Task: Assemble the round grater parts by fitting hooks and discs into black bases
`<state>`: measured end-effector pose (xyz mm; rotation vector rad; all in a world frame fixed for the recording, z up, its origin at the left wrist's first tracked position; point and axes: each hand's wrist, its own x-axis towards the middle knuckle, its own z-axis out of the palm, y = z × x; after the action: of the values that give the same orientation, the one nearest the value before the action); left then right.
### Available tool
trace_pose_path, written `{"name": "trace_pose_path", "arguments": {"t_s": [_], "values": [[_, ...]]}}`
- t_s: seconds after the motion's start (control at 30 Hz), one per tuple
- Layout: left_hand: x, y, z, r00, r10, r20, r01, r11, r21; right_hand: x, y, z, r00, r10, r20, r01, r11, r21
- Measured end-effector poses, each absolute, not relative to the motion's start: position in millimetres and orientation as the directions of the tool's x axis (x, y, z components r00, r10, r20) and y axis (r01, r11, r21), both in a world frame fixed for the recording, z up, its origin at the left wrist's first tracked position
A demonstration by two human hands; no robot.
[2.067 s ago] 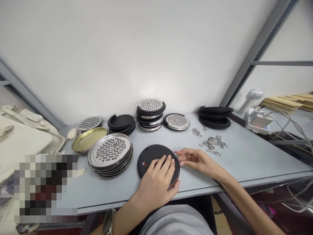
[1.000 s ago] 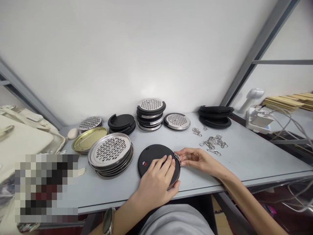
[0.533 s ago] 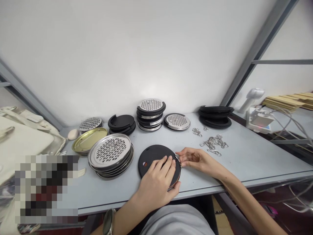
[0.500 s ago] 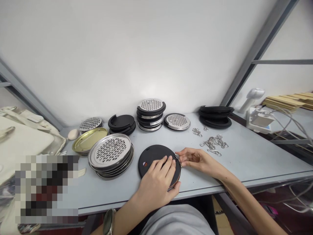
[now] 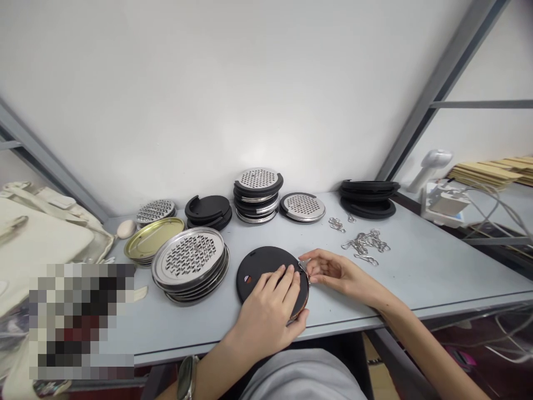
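"Head camera's up, and I'm looking for writing. Anything showing?"

"A small orange-and-white mark [image 5: 249,279] is showing on the black disc [image 5: 264,260], but it's too tiny to read."

"And how's that disc lying?"

"It's resting flat on the grey table [image 5: 425,266], right at the front. It's round, and its rim slot [image 5: 252,254] is facing the far left."

"The hands, then?"

"Left hand [image 5: 268,311] is grasping the disc, fingers stretching close together across the top, thumb hugging the near edge. Right hand [image 5: 336,272] is pinching a metal clip [image 5: 305,268] at the disc's right rim, the clip slanting from far left to near right."

"What's around them?"

"Grater plates [image 5: 191,261] are sitting stacked to the left, and loose clips [image 5: 366,243] are lying tangled to the right."
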<state>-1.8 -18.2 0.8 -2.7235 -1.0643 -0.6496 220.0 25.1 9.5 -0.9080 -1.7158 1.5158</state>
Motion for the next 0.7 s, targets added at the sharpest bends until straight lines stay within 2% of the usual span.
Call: {"name": "trace_pose_path", "arguments": {"t_s": [0.7], "values": [[-1.7,-17.9,-0.4,0.656,0.605,0.45,0.67,-0.742,0.021,220.1,21.6,18.5,-0.535,0.844,0.029,0.244,0.187,-0.951]]}}
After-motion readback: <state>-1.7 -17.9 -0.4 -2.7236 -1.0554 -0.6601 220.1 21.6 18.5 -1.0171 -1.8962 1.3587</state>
